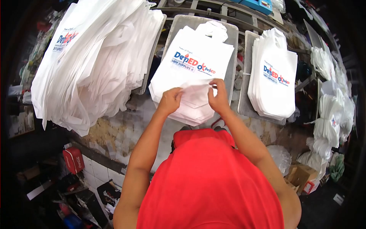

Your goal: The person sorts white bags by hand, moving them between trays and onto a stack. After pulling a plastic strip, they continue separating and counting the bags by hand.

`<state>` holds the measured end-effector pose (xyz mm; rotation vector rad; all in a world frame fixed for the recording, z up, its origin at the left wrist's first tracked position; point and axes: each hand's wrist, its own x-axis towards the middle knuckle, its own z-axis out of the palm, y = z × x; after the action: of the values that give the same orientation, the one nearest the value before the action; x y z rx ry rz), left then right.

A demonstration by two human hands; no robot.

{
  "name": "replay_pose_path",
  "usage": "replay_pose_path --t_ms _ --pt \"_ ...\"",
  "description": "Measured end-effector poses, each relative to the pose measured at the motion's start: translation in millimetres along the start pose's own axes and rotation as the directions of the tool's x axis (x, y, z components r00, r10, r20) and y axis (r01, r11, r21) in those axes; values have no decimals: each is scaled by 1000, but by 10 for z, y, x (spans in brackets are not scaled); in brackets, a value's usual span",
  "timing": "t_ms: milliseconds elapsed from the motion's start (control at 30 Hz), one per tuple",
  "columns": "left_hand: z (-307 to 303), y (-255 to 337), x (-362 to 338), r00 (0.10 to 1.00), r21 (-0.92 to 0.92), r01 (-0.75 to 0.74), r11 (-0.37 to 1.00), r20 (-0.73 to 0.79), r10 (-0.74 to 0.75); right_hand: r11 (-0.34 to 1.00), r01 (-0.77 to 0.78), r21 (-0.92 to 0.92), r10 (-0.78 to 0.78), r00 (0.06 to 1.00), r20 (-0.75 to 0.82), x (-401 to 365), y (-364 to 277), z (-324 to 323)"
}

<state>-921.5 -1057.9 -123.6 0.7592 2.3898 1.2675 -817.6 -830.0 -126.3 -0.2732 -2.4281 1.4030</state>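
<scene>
In front of me a stack of white printed tote bags lies on a grey board, its handles bunched at the far end. The top bag carries blue and red "DepED OK" lettering. My left hand pinches the near left edge of that top bag. At the near right edge, my right hand grips the same bag between thumb and fingers. The bag's lower edge is lifted and folded up between both hands, showing the bags underneath.
A large fanned pile of white bags stands on the left. Another stack of printed bags rests on a second board at the right. More bag bundles hang far right. A red Coca-Cola bag and a cardboard box sit lower down.
</scene>
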Motion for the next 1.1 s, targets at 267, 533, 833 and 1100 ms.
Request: replay_pose_path --t_ms 267,533,833,1100 --pt "-122 225 176 833 217 -281 935 -429 349 815 302 -495 0 854 520 -256 267 38" --pt "-336 312 365 763 256 -284 924 -523 379 786 310 -535 -160 938 308 197 193 416" --pt "-562 462 443 704 306 -286 908 -576 416 769 283 -574 -60 925 375 482 287 379" --pt "-973 869 529 417 360 -211 909 -808 416 934 -355 -22 320 866 -385 1979 426 -226"
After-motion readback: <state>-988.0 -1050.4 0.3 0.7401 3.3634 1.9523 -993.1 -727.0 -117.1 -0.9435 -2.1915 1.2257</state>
